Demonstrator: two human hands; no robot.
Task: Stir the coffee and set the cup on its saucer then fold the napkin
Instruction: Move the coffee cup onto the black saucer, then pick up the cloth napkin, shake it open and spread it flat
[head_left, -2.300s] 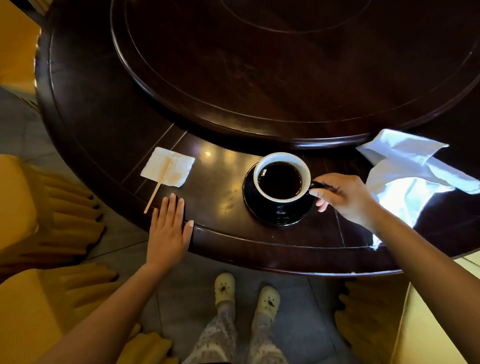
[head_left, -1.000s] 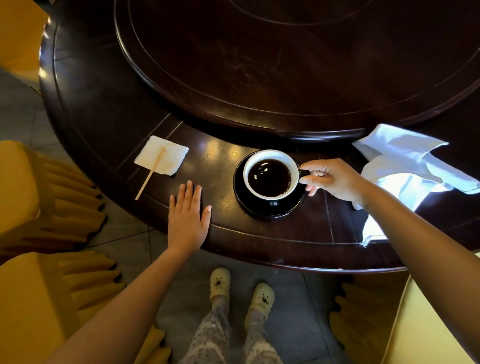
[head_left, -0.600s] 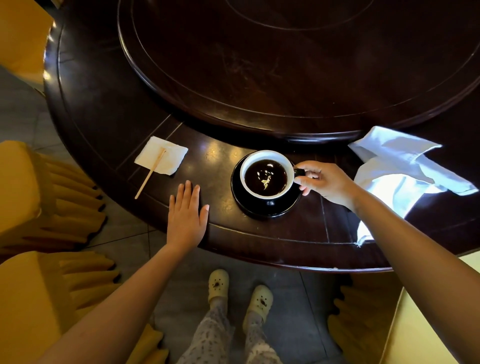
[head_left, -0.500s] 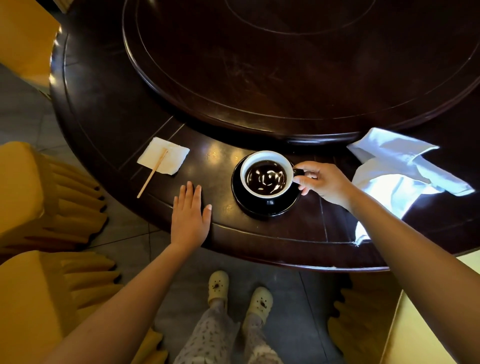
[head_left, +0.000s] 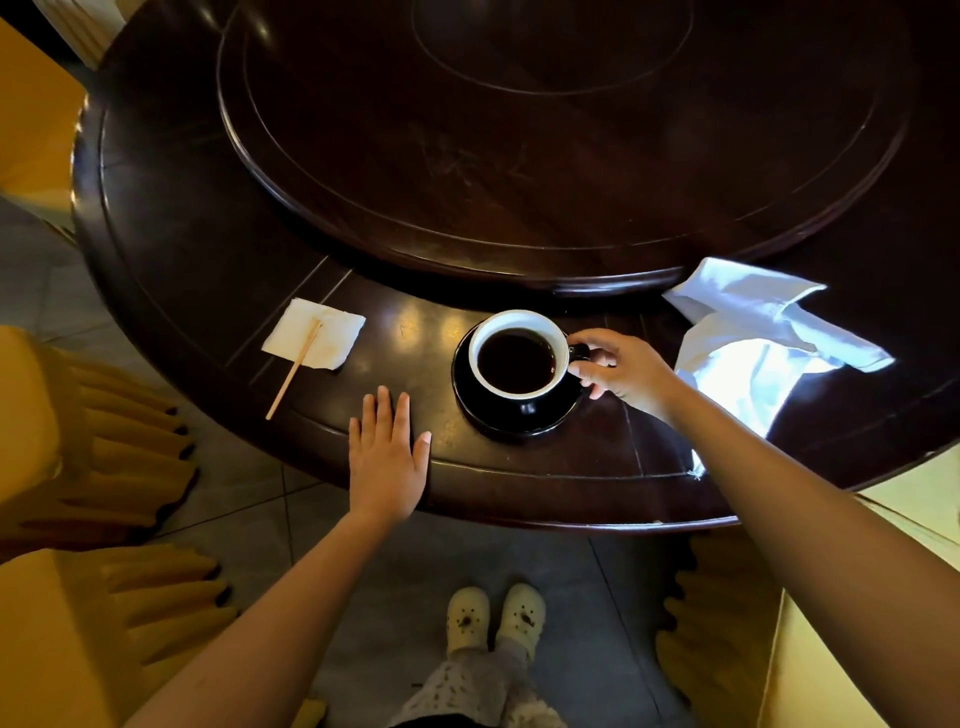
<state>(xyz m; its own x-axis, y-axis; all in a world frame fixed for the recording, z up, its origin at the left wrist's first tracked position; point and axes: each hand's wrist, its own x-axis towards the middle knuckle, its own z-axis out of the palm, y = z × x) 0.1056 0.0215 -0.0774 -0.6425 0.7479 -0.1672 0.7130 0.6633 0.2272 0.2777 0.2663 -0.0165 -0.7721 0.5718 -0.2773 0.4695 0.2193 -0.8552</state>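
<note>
Now the coffee (head_left: 516, 361) lies dark and flat, where half a second ago bright ripples ran across it, so I judge the cup (head_left: 519, 319) has settled. It stands upright on its black saucer (head_left: 483, 415), much as it did in the earlier views, near the front edge of the surface (head_left: 519, 483).

My right hand (head_left: 623, 371) still has its thumb and fingers curled round the cup's handle, pinching it. My left hand (head_left: 387, 457) has not moved on: it rests palm down with straight fingers on the rim of the surface, just left of the saucer, holding nothing.

The wooden stirrer (head_left: 293, 371) lies across a small paper square (head_left: 332, 338) well to the left, one end poking past the paper. That suggests stirring is over.

What remains, as I read it, is the napkin (head_left: 753, 343). It lies rumpled and unfolded to the right of the cup, just beyond my right wrist. I should let go of the handle gently and reach for the cloth with both hands.
</note>
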